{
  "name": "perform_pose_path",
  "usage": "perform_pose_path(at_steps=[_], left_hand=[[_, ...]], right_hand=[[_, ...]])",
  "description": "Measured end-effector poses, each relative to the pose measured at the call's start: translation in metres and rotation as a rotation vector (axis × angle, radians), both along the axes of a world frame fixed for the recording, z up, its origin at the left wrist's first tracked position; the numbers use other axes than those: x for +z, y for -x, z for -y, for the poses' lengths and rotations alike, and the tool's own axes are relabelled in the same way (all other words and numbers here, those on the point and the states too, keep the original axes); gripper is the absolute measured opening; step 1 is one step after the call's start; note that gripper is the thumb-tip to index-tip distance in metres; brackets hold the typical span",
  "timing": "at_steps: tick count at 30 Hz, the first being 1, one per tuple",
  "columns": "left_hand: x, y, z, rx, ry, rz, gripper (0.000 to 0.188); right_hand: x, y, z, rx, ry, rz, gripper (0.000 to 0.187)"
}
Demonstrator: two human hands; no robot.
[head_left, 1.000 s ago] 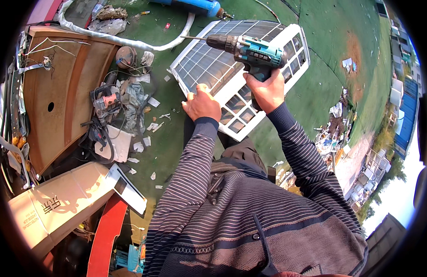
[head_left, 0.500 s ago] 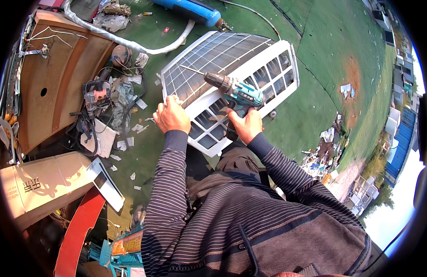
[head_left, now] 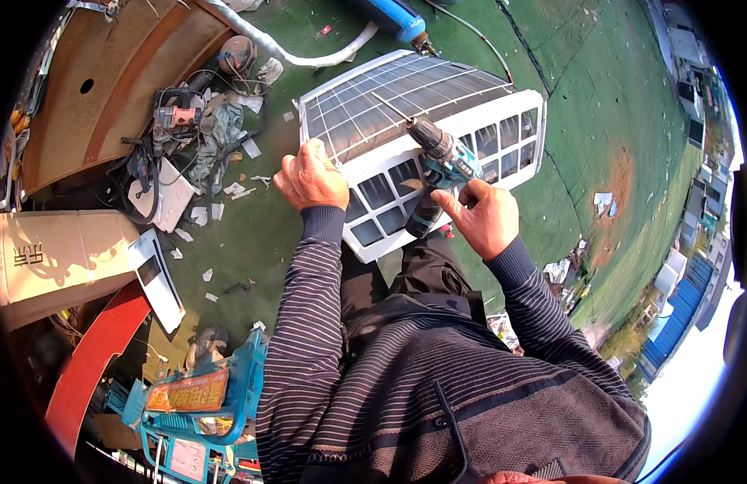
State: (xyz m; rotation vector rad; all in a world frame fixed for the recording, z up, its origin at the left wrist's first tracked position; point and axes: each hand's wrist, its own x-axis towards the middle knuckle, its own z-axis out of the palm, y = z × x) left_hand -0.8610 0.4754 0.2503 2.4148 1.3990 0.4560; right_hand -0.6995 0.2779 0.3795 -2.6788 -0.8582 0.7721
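So the left hand has a pretty solid grip on the white lattice panel, fingers curled over its left corner with the knuckles bunched up. The right hand is the looser-looking one: thumb up against the grip of the teal and black drill, index finger bent, not spread flat. Honestly can't tell how tight the rest of those fingers are, or whether they wrap the grip at all, since they're mostly tucked out of sight.

The panel sits tilted in front of the person's legs, above the green ground, and the drill is in front of its middle, bit angled up and left over the dark mesh part.

Compared with half a second ago: the left hand's still parked on the same corner, but the right one was closed around the drill grip then and now sits further off to the side of it. The drill's also turned, so the bit points more steeply upward than before. View's shifted a bit too, with more of the teal plastic rack showing at lower left.
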Motion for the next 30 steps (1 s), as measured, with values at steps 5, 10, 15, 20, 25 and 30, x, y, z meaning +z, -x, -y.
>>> perform_pose_path(at_steps=[5,10,15,20,25,30], left_hand=[[-0.001,-0.003,-0.001,0.075,-0.050,0.079,0.027],[-0.016,0.002,0.002,0.270,-0.119,0.056,0.019],[-0.010,0.003,0.011,0.416,-0.093,0.075,0.033],[-0.017,0.001,0.017,0.585,-0.074,0.094,0.025],[-0.017,0.001,0.017,0.675,-0.070,0.141,0.018],[-0.016,0.000,0.014,0.645,-0.055,0.122,0.019]], right_hand=[[0.006,0.022,-0.070,0.448,-0.598,-0.102,0.017],[-0.084,0.016,-0.137,0.569,-0.333,0.081,0.028],[-0.105,0.011,-0.153,0.686,-0.056,-0.104,0.036],[-0.099,0.004,-0.160,0.756,0.003,-0.145,0.040],[-0.108,0.010,-0.161,0.706,-0.029,-0.126,0.047],[-0.118,0.009,-0.160,0.792,-0.161,-0.061,0.042]])
